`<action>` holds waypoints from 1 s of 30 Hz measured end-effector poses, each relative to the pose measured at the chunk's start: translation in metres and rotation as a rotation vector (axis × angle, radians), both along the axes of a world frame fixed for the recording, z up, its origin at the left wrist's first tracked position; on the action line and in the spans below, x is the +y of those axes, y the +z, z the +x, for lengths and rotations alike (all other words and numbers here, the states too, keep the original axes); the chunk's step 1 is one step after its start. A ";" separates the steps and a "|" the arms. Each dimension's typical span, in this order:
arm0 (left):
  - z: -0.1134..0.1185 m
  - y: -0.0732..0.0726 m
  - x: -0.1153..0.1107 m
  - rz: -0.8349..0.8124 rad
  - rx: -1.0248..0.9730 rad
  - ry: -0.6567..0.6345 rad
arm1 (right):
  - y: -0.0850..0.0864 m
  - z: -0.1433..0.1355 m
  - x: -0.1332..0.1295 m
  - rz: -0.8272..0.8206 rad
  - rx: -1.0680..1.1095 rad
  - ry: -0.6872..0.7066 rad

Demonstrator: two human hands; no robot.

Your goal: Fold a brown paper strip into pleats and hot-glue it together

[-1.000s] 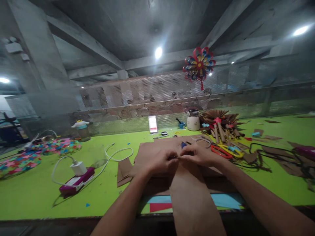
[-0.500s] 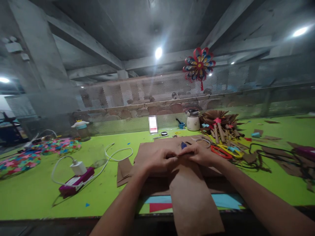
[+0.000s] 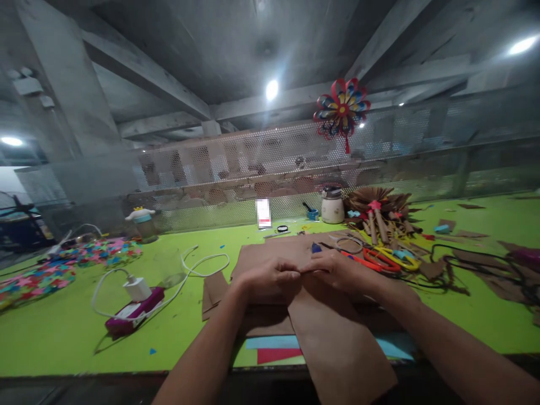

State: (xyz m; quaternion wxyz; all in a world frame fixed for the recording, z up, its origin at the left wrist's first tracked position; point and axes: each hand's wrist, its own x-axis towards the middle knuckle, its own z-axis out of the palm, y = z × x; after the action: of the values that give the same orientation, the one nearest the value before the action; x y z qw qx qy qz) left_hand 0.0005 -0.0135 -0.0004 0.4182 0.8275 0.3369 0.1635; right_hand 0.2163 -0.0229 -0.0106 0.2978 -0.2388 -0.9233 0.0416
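Observation:
A long strip of brown paper (image 3: 337,343) runs from between my hands down over the table's front edge. My left hand (image 3: 270,277) has its fingers closed on the strip's far end. Beside it, my right hand (image 3: 333,270) pinches the same end, and the fingertips of both hands almost meet. Under them lies a larger brown paper sheet (image 3: 257,253) on the green table. A small dark blue piece (image 3: 316,247) is just beyond my right hand.
Scissors with red handles (image 3: 375,262), a white jar (image 3: 332,207) and brown paper bundles (image 3: 377,216) stand or lie at the right. A purple power strip (image 3: 135,311) with a white cable is at the left. Light blue paper (image 3: 272,342) lies near the front edge.
The strip's lower end has swung slightly to the right. My hands have shifted a little, with the fingers of the right one now lying lower over the strip's end.

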 end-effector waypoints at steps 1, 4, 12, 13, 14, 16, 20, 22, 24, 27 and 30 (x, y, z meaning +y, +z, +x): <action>0.000 -0.001 -0.001 -0.024 -0.012 0.007 | 0.000 0.000 0.000 -0.011 0.000 0.006; 0.002 -0.002 -0.004 -0.082 -0.058 0.039 | 0.000 0.001 0.001 -0.070 0.027 0.033; 0.006 0.003 -0.007 -0.074 -0.057 0.057 | 0.002 0.001 0.002 -0.279 0.136 0.065; 0.006 0.002 -0.005 -0.054 -0.050 0.054 | 0.004 0.001 0.001 -0.323 0.149 0.065; 0.006 0.001 -0.003 -0.032 -0.045 0.054 | 0.005 0.002 -0.001 -0.364 0.161 0.062; 0.006 -0.002 -0.001 0.022 -0.030 0.060 | 0.009 0.002 -0.003 -0.416 0.165 0.041; 0.009 -0.002 -0.002 0.175 0.040 0.057 | 0.011 0.001 -0.004 -0.389 0.121 -0.102; 0.011 0.001 -0.006 0.259 0.098 0.068 | 0.009 -0.001 -0.003 -0.360 0.075 -0.164; 0.013 0.004 -0.011 0.329 0.154 0.088 | 0.006 -0.002 -0.001 -0.357 0.045 -0.167; 0.016 0.008 -0.017 0.411 0.216 0.115 | 0.005 -0.001 0.000 -0.374 0.059 -0.134; 0.019 0.008 -0.019 0.501 0.256 0.129 | 0.005 0.001 0.003 -0.436 0.076 -0.115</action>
State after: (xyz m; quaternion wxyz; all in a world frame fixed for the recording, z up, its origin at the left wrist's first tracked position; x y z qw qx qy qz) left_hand 0.0191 -0.0324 0.0074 0.1437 0.8957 0.3882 0.1622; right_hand 0.2169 -0.0204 -0.0059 0.2754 -0.3482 -0.8655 0.2320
